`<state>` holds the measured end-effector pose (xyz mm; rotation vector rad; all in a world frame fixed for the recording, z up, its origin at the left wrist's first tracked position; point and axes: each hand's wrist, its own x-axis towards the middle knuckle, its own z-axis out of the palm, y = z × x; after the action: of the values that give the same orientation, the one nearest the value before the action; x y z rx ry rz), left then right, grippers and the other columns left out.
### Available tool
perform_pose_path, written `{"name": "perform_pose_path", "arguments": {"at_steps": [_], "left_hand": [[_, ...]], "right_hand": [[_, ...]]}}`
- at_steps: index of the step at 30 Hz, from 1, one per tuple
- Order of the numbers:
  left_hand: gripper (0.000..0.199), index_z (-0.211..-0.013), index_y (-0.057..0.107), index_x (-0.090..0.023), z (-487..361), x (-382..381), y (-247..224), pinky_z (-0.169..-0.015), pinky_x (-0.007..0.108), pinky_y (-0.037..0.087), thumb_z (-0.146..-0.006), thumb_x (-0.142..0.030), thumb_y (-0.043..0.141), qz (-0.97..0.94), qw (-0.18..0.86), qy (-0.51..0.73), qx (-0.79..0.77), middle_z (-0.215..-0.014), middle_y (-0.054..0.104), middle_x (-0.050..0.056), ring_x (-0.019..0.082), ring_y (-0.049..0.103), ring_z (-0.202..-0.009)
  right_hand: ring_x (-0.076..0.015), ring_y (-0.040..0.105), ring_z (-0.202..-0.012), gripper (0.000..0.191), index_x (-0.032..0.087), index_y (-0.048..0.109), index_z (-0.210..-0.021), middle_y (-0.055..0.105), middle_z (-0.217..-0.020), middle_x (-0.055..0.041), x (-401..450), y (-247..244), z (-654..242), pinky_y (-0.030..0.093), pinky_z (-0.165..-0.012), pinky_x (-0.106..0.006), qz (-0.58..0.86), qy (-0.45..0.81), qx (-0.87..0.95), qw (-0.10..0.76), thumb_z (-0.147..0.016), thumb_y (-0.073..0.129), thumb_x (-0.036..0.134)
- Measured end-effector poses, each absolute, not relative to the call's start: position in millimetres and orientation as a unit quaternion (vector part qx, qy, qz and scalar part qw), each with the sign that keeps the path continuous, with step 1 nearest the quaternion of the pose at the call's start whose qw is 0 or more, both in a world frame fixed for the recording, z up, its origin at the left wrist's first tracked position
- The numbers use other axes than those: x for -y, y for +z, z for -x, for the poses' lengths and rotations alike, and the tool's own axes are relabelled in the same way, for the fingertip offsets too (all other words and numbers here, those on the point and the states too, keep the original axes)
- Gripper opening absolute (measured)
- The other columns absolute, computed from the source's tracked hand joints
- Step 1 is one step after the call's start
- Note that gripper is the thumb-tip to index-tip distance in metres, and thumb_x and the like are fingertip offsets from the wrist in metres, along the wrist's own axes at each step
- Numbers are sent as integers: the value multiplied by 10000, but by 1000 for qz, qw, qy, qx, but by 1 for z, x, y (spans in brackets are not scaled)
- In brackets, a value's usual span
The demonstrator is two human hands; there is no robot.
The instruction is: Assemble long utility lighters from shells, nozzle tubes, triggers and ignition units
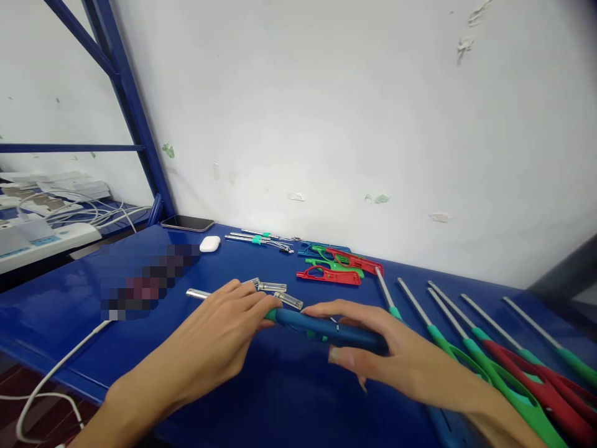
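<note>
A blue lighter (303, 323) with a green collar is held level between both hands above the blue table. My left hand (233, 320) closes round its collar end, and its metal tube (198, 294) sticks out to the left. My right hand (373, 339) grips the blue handle at the other end, thumb below and fingers above. Just behind the hands lie several clear lighter cartridges (288, 300). Farther back are red, green and blue handle shells (333, 275) and several metal tubes with wires (254, 239).
Several lighters with red or green handles (527, 379) lie along the right. At the back left are a phone (188, 223) and a white earphone case (209, 244). A pixelated object with a white cable lies left. Power strips (51, 246) stand at far left.
</note>
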<state>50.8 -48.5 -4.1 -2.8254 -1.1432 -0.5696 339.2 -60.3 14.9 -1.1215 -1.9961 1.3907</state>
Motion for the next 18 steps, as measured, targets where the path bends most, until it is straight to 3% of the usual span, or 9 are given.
{"name": "perform_pose_path", "arguments": {"at_steps": [3,4,7,9,11,14,18], "left_hand": [[298,-1168,627,-239,-49,47,-3,-905,436,431,-1082,-92,383,913,30,-202,353,-1062,723,39,263,606,-952],[305,-1170,627,-240,-50,46,-3,-895,428,439,-1079,-84,381,914,27,-203,350,-1070,720,40,259,601,-952],[353,-1299,593,-238,-52,43,-5,-1005,440,446,-1078,-60,383,916,49,-222,330,-1211,709,57,265,595,-1154],[393,-1434,517,-226,-53,42,-7,-1132,474,394,-1088,-68,419,901,99,-265,330,-1381,656,87,283,490,-1384],[450,-1511,452,-212,-53,42,-7,-1208,498,337,-1086,-62,455,871,145,-320,343,-1474,597,109,287,385,-1494],[438,-1447,515,-210,-50,43,-8,-1201,472,365,-1061,-10,461,851,151,-358,354,-1407,618,99,265,414,-1457],[413,-1311,595,-209,-49,43,-10,-1100,439,449,-1023,46,446,874,120,-337,328,-1273,666,77,257,481,-1343]], "right_hand": [[-150,698,-777,649,373,514,-1567,725,-1027,-29,60,9,-345,544,-573,-202,322,661,646,207,-965,756,395],[-138,687,-755,691,367,501,-1577,724,-1027,-33,59,5,-345,517,-545,-180,295,690,628,208,-944,778,363],[-65,617,-631,696,395,547,-1525,652,-1380,-84,59,-2,-341,434,-449,-152,274,731,580,231,-884,814,351],[0,481,-510,625,404,601,-1459,603,-1466,-73,59,-2,-337,363,-409,-154,323,712,564,268,-870,802,348],[2,404,-491,617,400,616,-1429,669,-1329,-45,59,-1,-333,274,-407,-163,386,676,533,331,-843,790,313],[-29,363,-513,668,357,605,-1414,695,-1059,-3,58,-1,-329,180,-438,-194,444,623,472,439,-777,785,270],[-33,342,-497,663,337,585,-1378,685,-1035,14,57,-5,-325,172,-446,-220,454,599,461,472,-747,775,262]]}}
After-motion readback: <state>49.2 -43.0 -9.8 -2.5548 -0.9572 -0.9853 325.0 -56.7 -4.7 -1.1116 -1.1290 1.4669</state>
